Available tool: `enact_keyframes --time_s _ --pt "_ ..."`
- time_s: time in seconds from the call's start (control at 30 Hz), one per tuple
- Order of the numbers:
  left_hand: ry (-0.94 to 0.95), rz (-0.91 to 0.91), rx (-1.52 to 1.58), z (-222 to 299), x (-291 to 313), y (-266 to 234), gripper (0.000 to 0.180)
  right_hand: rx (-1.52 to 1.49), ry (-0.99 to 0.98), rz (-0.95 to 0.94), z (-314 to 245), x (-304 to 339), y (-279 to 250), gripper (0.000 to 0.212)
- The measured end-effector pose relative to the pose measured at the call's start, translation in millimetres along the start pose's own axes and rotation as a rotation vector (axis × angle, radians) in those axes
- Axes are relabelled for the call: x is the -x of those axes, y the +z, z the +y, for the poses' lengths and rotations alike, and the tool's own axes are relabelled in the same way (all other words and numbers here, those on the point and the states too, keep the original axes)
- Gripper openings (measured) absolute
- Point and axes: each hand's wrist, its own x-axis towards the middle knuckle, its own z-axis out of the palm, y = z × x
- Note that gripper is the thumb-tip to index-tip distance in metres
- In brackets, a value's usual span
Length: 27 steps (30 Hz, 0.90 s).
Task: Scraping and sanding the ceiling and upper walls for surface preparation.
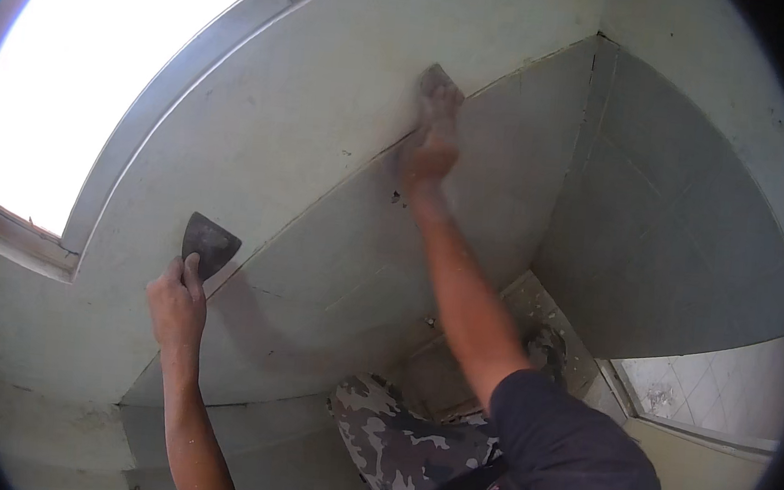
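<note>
My left hand [175,306] is closed round a putty knife with a dark, wide, fan-shaped blade [210,245], held up by the wall near the seam. Farther up and to the right, my right hand [432,147] is pressed to the wall and slightly blurred. Its fingers hold a small grey-brown flat piece [435,77], whose exact kind I cannot make out. That hand sits across the line where the pale green upper wall [331,84] meets the grey lower wall [356,233].
A bright window with a grey frame [132,160] is at the upper left. The walls meet in a corner [598,35] at the right. Below lie a littered floor [535,298], my camouflage trouser leg [395,439] and, right, a white-tiled area [703,394] behind a sill.
</note>
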Motion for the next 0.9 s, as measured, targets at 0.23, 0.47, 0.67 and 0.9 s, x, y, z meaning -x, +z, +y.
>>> enact_keyframes --time_s 0.23,0.47,0.67,0.9 --pt "-0.125 -0.055 0.075 -17 6 -3 0.035 -0.326 -0.613 -0.463 -63 58 0 0.041" --pt "-0.042 -0.06 0.068 -16 -2 5 0.035 -0.014 0.108 0.016 -9 29 7 0.04" --pt "-0.116 -0.101 0.08 -13 1 -2 0.037 -0.17 -0.439 -0.456 -8 83 -14 0.048" --pt "-0.005 -0.07 0.039 -19 -2 8 0.039 0.059 0.106 0.03 22 34 1 0.038"
